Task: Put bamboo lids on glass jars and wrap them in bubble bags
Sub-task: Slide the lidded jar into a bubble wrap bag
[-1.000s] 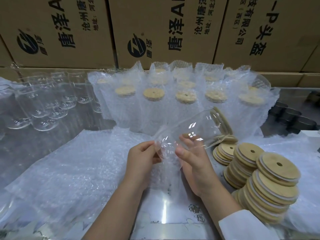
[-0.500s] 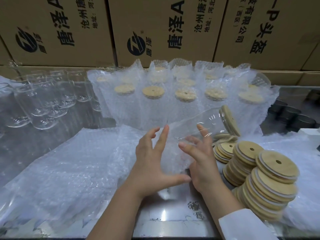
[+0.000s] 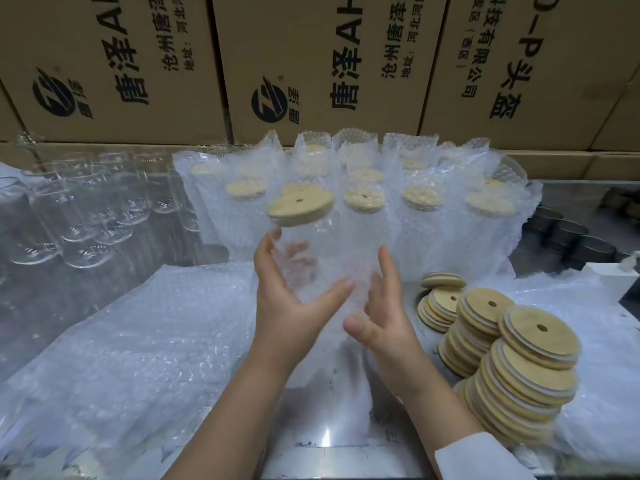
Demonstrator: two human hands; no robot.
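Observation:
A clear glass jar [image 3: 327, 252] with a bamboo lid [image 3: 300, 206] stands nearly upright in the air, its lower part inside a bubble bag [image 3: 349, 285]. My left hand [image 3: 287, 303] grips the jar and bag from the left, its fingers showing through the glass. From the right, my right hand [image 3: 384, 317] touches the bag with straight fingers and its thumb spread. Loose bamboo lids [image 3: 519, 358] are stacked at the right. Empty glass jars [image 3: 79, 216] stand at the back left.
Several wrapped, lidded jars [image 3: 422, 209] stand in rows behind the hands. A pile of flat bubble bags [image 3: 121, 341] covers the table's left. Cardboard boxes [image 3: 311, 64] form a wall at the back. Dark round containers [image 3: 568, 233] sit at the far right.
The jar has swung from lying tilted to the right to nearly upright, lid on top. My left hand has closed round it, and both hands have risen with the bag.

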